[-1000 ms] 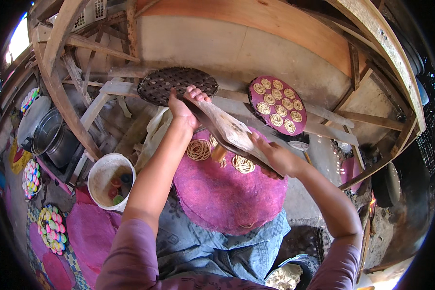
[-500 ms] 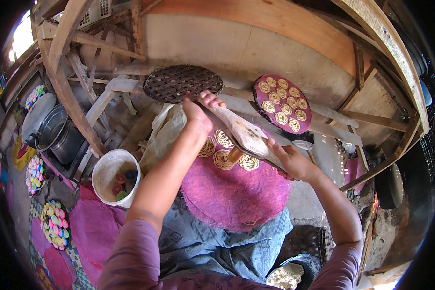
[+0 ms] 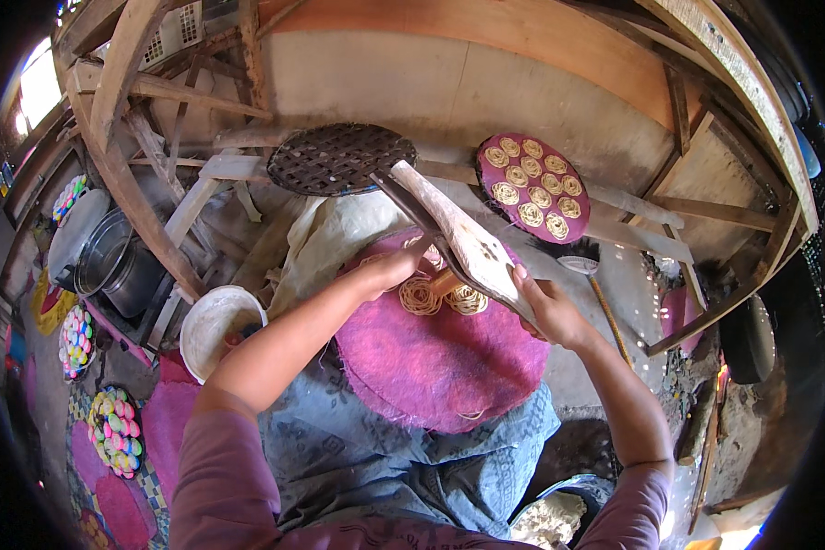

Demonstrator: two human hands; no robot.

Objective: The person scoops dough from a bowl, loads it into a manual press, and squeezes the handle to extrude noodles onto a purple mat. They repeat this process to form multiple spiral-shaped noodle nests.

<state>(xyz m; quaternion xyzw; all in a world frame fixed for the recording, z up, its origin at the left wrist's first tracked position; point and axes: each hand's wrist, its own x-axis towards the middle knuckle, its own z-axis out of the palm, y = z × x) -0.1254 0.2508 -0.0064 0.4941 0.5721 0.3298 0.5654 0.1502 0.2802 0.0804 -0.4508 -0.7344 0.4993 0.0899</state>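
Right hand (image 3: 552, 313): we are gripping the wooden press (image 3: 467, 243). Left hand (image 3: 396, 269), now off its upper end: we are reaching near strand coils (image 3: 420, 297), grip hidden; squeezing is seemingly pausing.

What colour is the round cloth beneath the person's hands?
Pinkish purple; the round cloth shows best in the head view, the only one here.

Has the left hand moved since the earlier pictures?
Yes: the left hand moved down, farther from the dark woven tray, off the wooden tool top.

Left hand (image 3: 396, 266) off top of press (image 3: 456, 231)
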